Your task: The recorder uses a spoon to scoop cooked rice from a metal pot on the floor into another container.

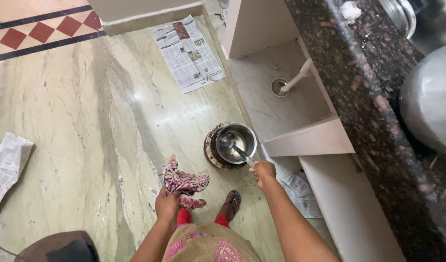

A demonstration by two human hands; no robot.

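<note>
marble floor (101,116) with pot and papers
a steel pot (236,142) sits on a round stand (209,148); newspaper sheets lie at the far end (188,52) and left edge (5,167).

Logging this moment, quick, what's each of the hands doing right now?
Left hand: closed on a patterned pink cloth.
Right hand: closed on the handle of a ladle that dips into the steel pot.

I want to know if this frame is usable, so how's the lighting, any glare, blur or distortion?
Head view: soft daylight and mostly sharp; a pale sheen on the marble floor near the newspaper; the steel pot glints; wide-angle bending slants the counter; the big vessel at the right edge looks soft.
</note>
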